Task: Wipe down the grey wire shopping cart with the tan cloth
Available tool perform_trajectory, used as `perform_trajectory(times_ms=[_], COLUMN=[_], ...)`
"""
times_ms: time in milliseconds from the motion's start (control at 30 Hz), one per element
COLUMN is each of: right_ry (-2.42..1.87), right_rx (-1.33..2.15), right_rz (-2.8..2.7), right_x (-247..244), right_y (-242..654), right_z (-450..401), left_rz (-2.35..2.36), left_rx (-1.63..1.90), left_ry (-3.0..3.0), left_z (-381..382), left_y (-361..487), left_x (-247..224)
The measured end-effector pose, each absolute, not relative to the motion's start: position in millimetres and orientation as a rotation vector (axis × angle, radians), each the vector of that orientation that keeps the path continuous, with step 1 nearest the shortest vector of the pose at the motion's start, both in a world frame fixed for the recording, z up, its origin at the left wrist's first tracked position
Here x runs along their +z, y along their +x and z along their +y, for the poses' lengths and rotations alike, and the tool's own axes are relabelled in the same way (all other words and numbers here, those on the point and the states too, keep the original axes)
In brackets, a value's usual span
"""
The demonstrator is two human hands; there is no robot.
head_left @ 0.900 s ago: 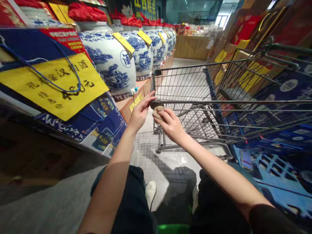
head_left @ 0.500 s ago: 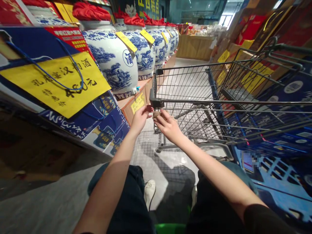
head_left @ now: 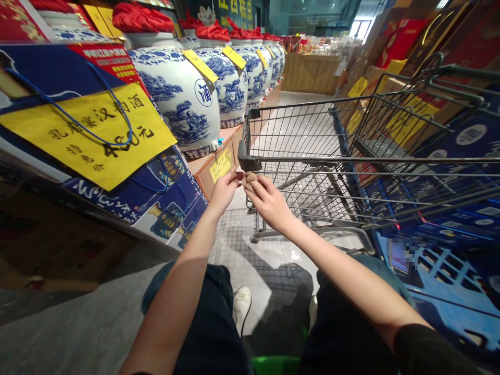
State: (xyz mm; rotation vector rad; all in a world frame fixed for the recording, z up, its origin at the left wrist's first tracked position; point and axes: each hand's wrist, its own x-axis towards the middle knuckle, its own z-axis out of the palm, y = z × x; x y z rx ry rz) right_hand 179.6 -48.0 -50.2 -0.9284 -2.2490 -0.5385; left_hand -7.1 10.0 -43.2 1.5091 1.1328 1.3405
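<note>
Just below the front corner of a black wire shopping cart, both my hands meet. My right hand is closed around a small crumpled brown cloth, whose edge shows at the fingertips. Thumb and fingers of my left hand are pinched together close beside it, with a thin reddish-brown edge at their tips; I cannot make out what it is. The cart's dark plastic corner piece sits right above the fingers, and I cannot tell whether they touch it.
Blue-and-white jars with red cloth tops line a ledge at left. Nearer stands a dark blue gift box with a yellow price sign. Stacked boxes and a light blue plastic pallet holding a phone are at right.
My hands have drawn slightly closer together, and the reddish-brown edge at my left fingertips now shows more clearly. The view has shifted a little; the cart stays put.
</note>
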Motion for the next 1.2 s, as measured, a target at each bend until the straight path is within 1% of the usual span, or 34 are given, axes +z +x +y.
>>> perform_trajectory(times_ms=[200, 333, 533, 667, 767, 900, 1067, 1200], right_ry=[-0.891, -0.856, -0.867, -0.855, -0.935, -1.033, -0.999, -1.046], right_rx=[-0.490, -0.492, -0.469, -0.474, -0.435, -0.356, -0.402, -0.366], right_rz=[-2.314, -2.233, -2.271, -2.195, -2.203, -2.326, -2.186, -2.244], right_x=[-51.4, -51.6, -53.6, -50.0, -52.2, -56.4, -47.7, -50.8], right_y=[203.2, 215.3, 227.4, 231.7, 229.8, 216.2, 214.5, 215.5], right_z=[-48.2, -46.8, -44.0, -43.0, -44.0, -48.2, -45.9, -43.8], left_rz=[1.200, 1.263, 1.489, 1.576, 1.621, 1.637, 1.665, 1.643], left_rx=[1.334, 1.306, 1.326, 1.305, 1.311, 1.346, 1.359, 1.323], left_ry=[1.707, 1.837, 2.013, 2.054, 2.060, 2.044, 2.022, 2.003], left_z=[0.3, -7.5, -13.5, -13.4, -11.5, -7.1, -5.0, -4.4], left_y=[-2.0, 4.8, 15.0, 19.2, 20.5, 21.2, 24.0, 23.5], left_x=[-41.0, -41.0, -44.0, -43.8, -45.0, -49.4, -52.1, -51.4])
